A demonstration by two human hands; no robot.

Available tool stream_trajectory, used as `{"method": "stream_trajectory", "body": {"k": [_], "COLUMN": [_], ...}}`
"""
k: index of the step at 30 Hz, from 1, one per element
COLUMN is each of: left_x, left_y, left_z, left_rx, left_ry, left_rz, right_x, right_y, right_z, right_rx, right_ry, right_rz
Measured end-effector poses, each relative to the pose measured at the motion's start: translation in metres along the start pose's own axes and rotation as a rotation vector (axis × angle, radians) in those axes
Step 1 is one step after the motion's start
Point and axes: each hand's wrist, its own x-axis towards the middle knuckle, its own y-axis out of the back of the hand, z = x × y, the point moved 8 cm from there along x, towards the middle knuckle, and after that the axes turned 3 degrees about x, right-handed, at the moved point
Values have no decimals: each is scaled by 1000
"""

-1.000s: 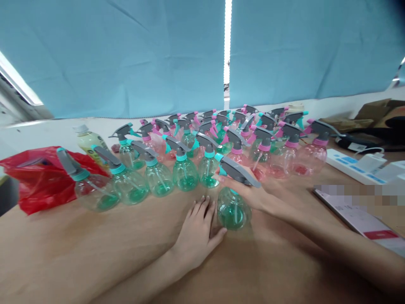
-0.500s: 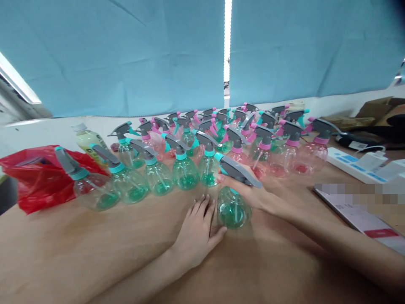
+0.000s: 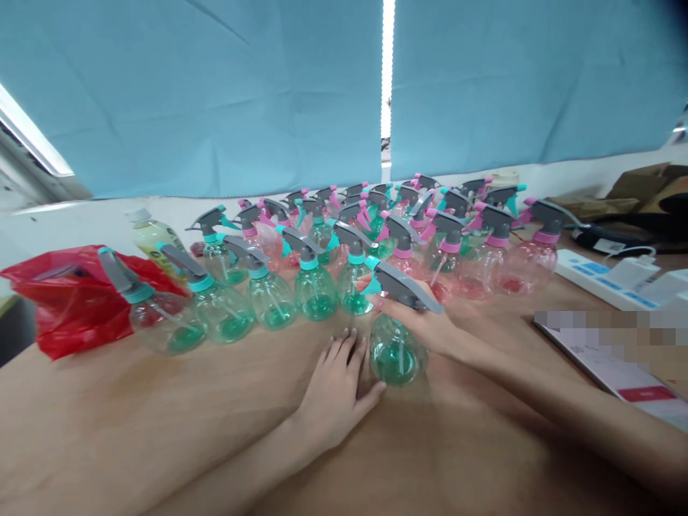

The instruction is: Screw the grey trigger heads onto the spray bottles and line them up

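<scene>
A clear green spray bottle [image 3: 398,352] with a grey and teal spray head stands on the table in front of me. My right hand [image 3: 424,322] wraps round its neck from the right, just below the head, with fingertips at the teal trigger [image 3: 372,287]. Part of the neck is hidden behind those fingers. Flat on the tabletop, just left of the bottle's base, lies my left hand [image 3: 333,401], fingers apart and holding nothing. Behind it stands a row of similar green spray bottles [image 3: 316,294], each with a grey head and teal collar.
Several pink spray bottles [image 3: 529,261] crowd the table's back. At the left are a red plastic bag [image 3: 80,301] and a pale capped bottle [image 3: 155,240]. On the right lie a white power strip [image 3: 607,279] and a flat screen device [image 3: 607,362]. Blue cloth [image 3: 215,93] hangs behind.
My right fingers have shifted slightly at the spray head, and the teal trigger now shows beside them. The left hand and the bottle's base stay in place.
</scene>
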Motion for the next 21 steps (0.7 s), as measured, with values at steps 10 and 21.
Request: {"method": "stream_trajectory", "body": {"k": [10,21], "left_x": [-2,-1], "left_y": [0,1], "left_z": [-1,-1], "left_rx": [-23,-24], "left_ry": [-12,-15], "left_rz": [48,52], "right_x": [0,2], "right_y": [0,-4], "right_z": [-7,-3], "right_rx": [17,64], "right_ry": [-25,-30], "right_rz": [7,-60]}}
